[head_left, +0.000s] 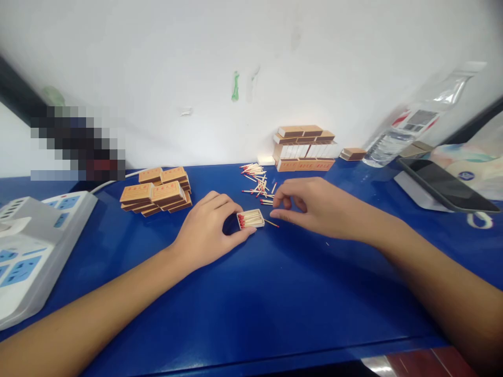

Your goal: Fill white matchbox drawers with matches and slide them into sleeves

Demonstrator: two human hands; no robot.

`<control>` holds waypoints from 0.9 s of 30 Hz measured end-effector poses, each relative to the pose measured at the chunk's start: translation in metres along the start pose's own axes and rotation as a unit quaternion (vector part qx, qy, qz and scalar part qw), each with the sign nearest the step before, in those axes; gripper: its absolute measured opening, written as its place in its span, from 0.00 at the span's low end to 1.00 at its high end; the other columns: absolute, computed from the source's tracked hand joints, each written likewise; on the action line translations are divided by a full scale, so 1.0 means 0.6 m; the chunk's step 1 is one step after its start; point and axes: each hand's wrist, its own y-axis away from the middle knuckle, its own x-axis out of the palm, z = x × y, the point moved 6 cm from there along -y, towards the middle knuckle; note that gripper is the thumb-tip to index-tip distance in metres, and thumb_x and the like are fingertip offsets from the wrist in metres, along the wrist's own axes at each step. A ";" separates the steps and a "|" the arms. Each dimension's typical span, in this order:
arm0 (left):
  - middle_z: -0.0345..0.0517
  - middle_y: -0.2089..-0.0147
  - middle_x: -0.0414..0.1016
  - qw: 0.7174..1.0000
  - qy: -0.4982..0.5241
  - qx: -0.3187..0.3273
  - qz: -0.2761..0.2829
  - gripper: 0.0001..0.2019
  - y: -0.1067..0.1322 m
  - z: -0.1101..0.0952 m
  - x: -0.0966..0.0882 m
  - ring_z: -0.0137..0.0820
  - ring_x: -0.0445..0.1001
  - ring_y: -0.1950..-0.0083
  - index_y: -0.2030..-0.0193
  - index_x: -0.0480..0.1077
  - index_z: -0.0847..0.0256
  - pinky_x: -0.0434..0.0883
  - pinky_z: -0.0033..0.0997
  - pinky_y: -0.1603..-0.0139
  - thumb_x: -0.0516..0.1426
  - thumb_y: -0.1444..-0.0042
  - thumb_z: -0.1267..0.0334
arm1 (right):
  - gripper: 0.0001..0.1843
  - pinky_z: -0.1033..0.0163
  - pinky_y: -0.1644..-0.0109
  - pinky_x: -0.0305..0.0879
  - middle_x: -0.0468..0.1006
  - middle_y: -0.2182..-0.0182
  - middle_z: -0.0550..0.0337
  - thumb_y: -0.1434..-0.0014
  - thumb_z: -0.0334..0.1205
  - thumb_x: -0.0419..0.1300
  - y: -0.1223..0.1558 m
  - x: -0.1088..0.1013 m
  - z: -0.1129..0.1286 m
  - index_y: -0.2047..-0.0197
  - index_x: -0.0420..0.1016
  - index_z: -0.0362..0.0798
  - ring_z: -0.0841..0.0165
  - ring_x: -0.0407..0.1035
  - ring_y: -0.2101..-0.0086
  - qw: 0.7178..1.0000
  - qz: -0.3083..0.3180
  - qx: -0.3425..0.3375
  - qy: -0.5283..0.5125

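The left hand (208,225) has its grip closed around a tray (259,225), thumb along the near side and fingers at the far side and left end. The tray rests low over the bench (251,298); whether it touches the surface, I cannot tell. Its long axis runs left to right, the right end tipped slightly upward in view. Inside, packed matches (249,218) lie along that axis, red heads toward the left palm.

The right hand (314,201) is just to the right of the tray, palm down, fingers curled. Its grip looks released: thumb and index tip stand a little apart, with nothing visible held between them.

The loose matches (260,184) lie scattered beyond the tray, from just past its far edge back toward the wall. They are ahead and to the left of the right grip, which is the nearer free one; the closest few sit right beside its fingertips, heads pointing left. A stray match (272,223) lies between the tray's right end and the right thumb, its head pointing right, opposite to those in the tray.

Stacked boxes (157,193) stand left of the left hand; a second stack (304,152) stands against the wall, beyond the right hand.
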 end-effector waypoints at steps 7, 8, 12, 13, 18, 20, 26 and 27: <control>0.46 0.59 0.79 1.000 -0.009 -0.008 -0.011 0.14 0.000 0.002 -0.002 0.40 0.73 0.55 0.58 0.76 0.60 0.73 0.43 0.52 0.67 0.37 0.51 | 0.09 0.61 0.63 0.60 0.79 0.65 0.58 0.29 0.42 0.61 0.004 0.051 -0.004 0.63 0.72 0.49 0.65 0.70 0.65 0.995 0.096 0.033 -0.009; 0.46 0.59 0.79 1.000 -0.008 -0.008 -0.010 0.14 0.000 0.001 -0.002 0.40 0.73 0.55 0.58 0.76 0.60 0.73 0.43 0.52 0.66 0.37 0.51 | 0.10 0.61 0.62 0.60 0.80 0.64 0.57 0.29 0.42 0.59 0.004 0.051 -0.005 0.64 0.72 0.49 0.65 0.70 0.65 0.995 0.095 0.033 -0.001; 0.47 0.59 0.79 1.000 0.000 -0.002 0.005 0.14 0.000 -0.001 0.000 0.41 0.74 0.55 0.57 0.76 0.60 0.73 0.43 0.52 0.65 0.36 0.50 | 0.08 0.60 0.62 0.60 0.81 0.64 0.55 0.29 0.40 0.59 0.001 0.039 -0.016 0.63 0.74 0.49 0.63 0.72 0.64 0.996 0.070 0.046 0.030; 0.48 0.59 0.79 1.000 0.003 0.002 0.009 0.14 0.000 -0.002 0.001 0.41 0.74 0.55 0.56 0.77 0.60 0.73 0.44 0.52 0.65 0.36 0.50 | 0.07 0.60 0.62 0.61 0.82 0.64 0.56 0.30 0.39 0.59 0.000 0.035 -0.019 0.62 0.75 0.49 0.63 0.73 0.65 0.997 0.061 0.050 0.025; 0.48 0.58 0.79 0.999 0.016 0.020 0.021 0.13 0.000 -0.006 0.004 0.41 0.75 0.55 0.54 0.77 0.60 0.74 0.45 0.51 0.65 0.36 0.52 | 0.16 0.60 0.61 0.65 0.84 0.62 0.57 0.31 0.37 0.57 -0.003 0.021 -0.003 0.43 0.77 0.49 0.65 0.74 0.66 0.998 -0.020 0.009 -0.051; 0.49 0.57 0.79 0.999 0.015 0.022 0.019 0.14 0.001 -0.006 0.004 0.41 0.75 0.55 0.54 0.77 0.60 0.74 0.46 0.50 0.65 0.36 0.52 | 0.15 0.60 0.61 0.67 0.84 0.61 0.56 0.30 0.39 0.57 -0.003 0.015 0.008 0.44 0.80 0.50 0.66 0.74 0.66 0.994 -0.062 0.007 -0.090; 0.48 0.58 0.79 1.000 0.010 0.017 0.019 0.14 0.001 -0.003 0.004 0.41 0.75 0.55 0.54 0.77 0.60 0.74 0.46 0.51 0.66 0.37 0.51 | 0.12 0.60 0.68 0.70 0.85 0.66 0.57 0.36 0.49 0.67 -0.003 0.028 0.011 0.59 0.81 0.49 0.69 0.72 0.74 0.947 -0.093 0.095 -0.293; 0.48 0.58 0.79 1.000 0.011 0.018 0.018 0.14 0.001 -0.003 0.004 0.41 0.75 0.55 0.54 0.77 0.59 0.74 0.45 0.52 0.66 0.37 0.51 | 0.13 0.60 0.68 0.70 0.85 0.66 0.58 0.36 0.50 0.68 -0.003 0.035 0.012 0.60 0.81 0.49 0.69 0.72 0.74 0.941 -0.086 0.099 -0.312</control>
